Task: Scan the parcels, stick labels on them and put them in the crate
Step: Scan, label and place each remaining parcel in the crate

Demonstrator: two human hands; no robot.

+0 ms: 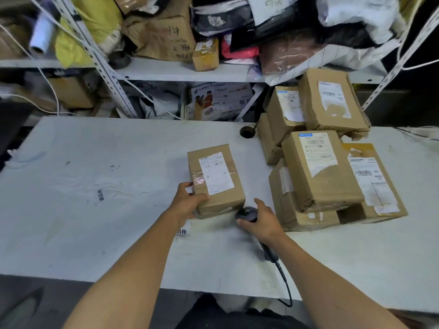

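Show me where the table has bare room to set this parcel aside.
The white table is bare left of the brown cardboard parcel that the left hand grips, out to its left edge. The right side is crowded by the stack of cardboard boxes, with the right hand on the black scanner.

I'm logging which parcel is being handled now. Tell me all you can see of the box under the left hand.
The box is a brown cardboard parcel, taped shut, lying flat on the white table, apart from the stack to its right. A white shipping label with a barcode faces up. The left hand grips its near left corner. The scanner in the right hand sits by its near right corner.
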